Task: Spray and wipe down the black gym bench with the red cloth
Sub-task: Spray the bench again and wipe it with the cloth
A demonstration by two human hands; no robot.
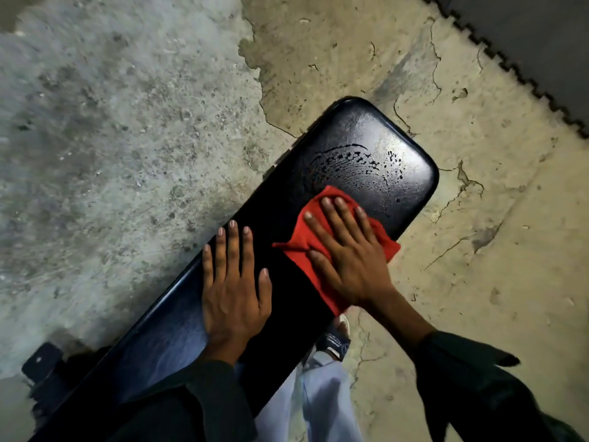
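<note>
Nearest, the left hand (234, 291) lies flat on the black gym bench (271, 218), fingers (230, 247) straight and spread, holding nothing. Just beyond and beside it, the right hand (345, 250) presses the red cloth (298, 250) onto the padded top, fingers straight (the cloth's edge hangs over the bench's right side). Farther on, wet droplets (360, 161) streak the far end, above cracked concrete floor (127, 122).

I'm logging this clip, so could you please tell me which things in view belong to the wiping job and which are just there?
Job: black bench, red cloth, right hand, left hand.
Just there: cracked concrete floor, foam mat.
</note>
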